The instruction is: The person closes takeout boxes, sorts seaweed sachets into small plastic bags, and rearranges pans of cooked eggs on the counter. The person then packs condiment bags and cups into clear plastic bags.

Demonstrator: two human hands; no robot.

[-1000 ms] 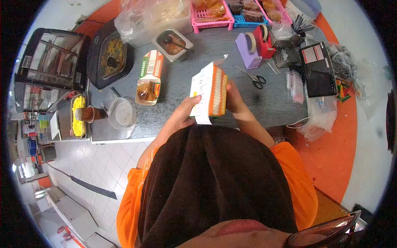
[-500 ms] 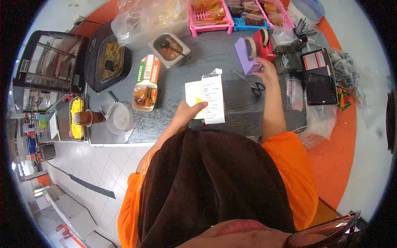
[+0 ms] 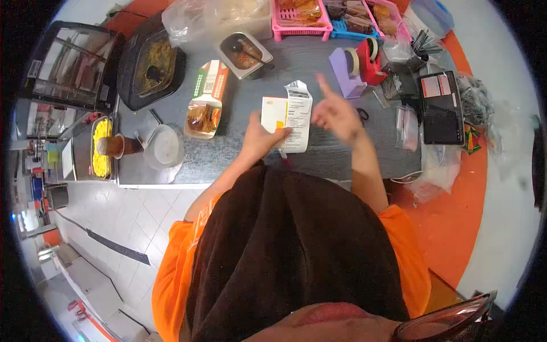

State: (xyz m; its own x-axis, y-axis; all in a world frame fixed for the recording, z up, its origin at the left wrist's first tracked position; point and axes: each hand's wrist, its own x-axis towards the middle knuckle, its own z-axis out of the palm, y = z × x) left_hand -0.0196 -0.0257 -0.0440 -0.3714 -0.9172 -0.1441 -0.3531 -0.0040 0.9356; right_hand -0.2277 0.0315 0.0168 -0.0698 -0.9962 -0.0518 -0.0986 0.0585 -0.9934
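My left hand [image 3: 263,139] grips a white box [image 3: 274,107] with yellow print, thumb across its front. A long printed receipt [image 3: 297,122] lies over the box's right side, its upper end curled. Just right of the receipt is my right hand [image 3: 337,118], somewhat blurred, index finger stretched up and the other fingers loosely bent. Whether a bit of tape clings to its fingertip I cannot make out. Beyond that hand stands a lilac tape dispenser [image 3: 348,80] beside a red tape dispenser [image 3: 373,71]. Scissors [image 3: 363,115] lie partly hidden behind my right hand.
An open food carton [image 3: 202,119] stands left of my hands. Behind it are a metal tub of sauce [image 3: 242,56] and a black food tray [image 3: 154,71]. A tipped brown-filled cup [image 3: 117,147] rests near yellow food. At right lies a tablet [image 3: 441,108].
My right hand has left the lilac tape dispenser and come leftward to the receipt's edge. My left hand still holds the box and receipt. The view has shifted slightly.
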